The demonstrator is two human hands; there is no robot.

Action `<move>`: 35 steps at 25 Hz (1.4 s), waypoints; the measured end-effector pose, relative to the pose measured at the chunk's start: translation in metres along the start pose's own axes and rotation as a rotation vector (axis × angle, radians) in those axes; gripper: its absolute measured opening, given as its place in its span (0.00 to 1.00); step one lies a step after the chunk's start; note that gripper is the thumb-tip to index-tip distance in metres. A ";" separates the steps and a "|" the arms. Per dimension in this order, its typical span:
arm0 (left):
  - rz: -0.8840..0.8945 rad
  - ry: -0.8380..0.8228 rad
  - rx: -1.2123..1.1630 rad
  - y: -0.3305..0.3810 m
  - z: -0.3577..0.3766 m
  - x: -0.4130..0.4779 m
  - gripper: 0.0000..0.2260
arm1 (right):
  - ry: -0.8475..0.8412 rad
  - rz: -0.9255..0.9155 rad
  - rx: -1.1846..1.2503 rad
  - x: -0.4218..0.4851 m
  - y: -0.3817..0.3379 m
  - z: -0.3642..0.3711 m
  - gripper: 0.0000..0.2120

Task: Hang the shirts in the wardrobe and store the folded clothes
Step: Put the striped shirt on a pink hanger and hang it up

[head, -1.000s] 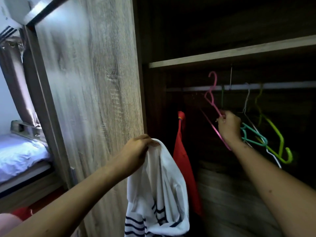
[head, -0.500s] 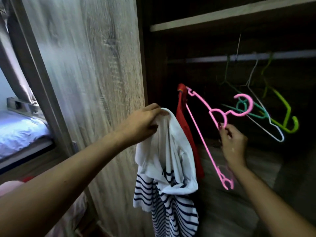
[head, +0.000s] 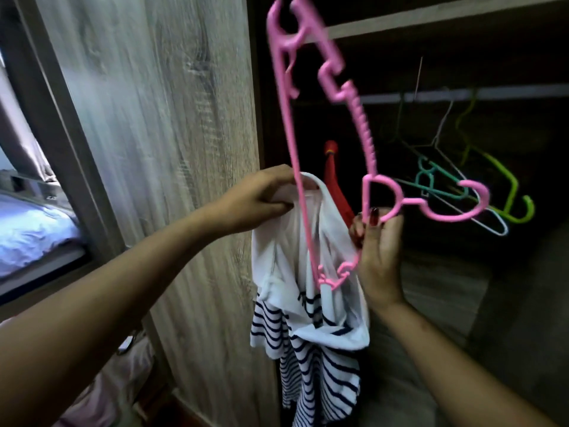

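Observation:
My left hand (head: 258, 200) grips the top of a white shirt with navy stripes (head: 311, 306), which hangs down in front of the open wardrobe. My right hand (head: 380, 257) holds a pink plastic hanger (head: 363, 143) near its neck. The hanger is turned on end, hook pointing right, and its lower arm lies against the shirt's upper part. Its upper end rises to the top of the view.
The wooden wardrobe door (head: 166, 149) stands open on the left. A metal rail (head: 492, 94) inside carries teal, white and green empty hangers (head: 498, 186). A red garment (head: 334, 177) hangs behind the shirt. A shelf board (head: 431, 21) runs above, and a bed (head: 27, 229) lies far left.
My right hand took the pink hanger off the rail and brought it left and up to the shirt, turning it on end. My left hand kept its grip on the shirt.

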State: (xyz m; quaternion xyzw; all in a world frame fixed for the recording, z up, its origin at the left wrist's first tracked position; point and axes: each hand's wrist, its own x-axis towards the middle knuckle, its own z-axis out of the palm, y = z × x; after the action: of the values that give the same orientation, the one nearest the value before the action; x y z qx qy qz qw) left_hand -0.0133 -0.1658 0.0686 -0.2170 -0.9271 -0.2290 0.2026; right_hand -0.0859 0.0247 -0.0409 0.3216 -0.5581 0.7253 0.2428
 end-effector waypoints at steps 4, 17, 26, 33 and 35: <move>-0.185 0.064 -0.243 0.005 -0.026 -0.023 0.21 | -0.195 0.093 -0.270 -0.022 0.028 -0.016 0.04; -0.367 0.001 0.244 -0.039 -0.041 -0.066 0.20 | -0.481 0.169 -0.388 -0.011 0.046 -0.042 0.08; -0.331 0.002 -0.153 -0.028 -0.020 -0.054 0.23 | -0.338 0.203 0.057 0.000 0.010 -0.024 0.09; -0.324 -0.050 -0.084 -0.026 -0.043 -0.054 0.15 | -0.439 0.282 -0.331 -0.034 0.062 -0.040 0.07; -0.303 -0.146 0.207 -0.031 -0.048 -0.059 0.16 | -0.482 0.260 -0.421 -0.034 0.065 -0.044 0.08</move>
State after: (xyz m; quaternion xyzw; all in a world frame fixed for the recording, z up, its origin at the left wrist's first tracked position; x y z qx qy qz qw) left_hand 0.0331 -0.2334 0.0692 -0.0691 -0.9799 -0.1441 0.1195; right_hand -0.1173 0.0503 -0.1158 0.3529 -0.7731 0.5223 0.0703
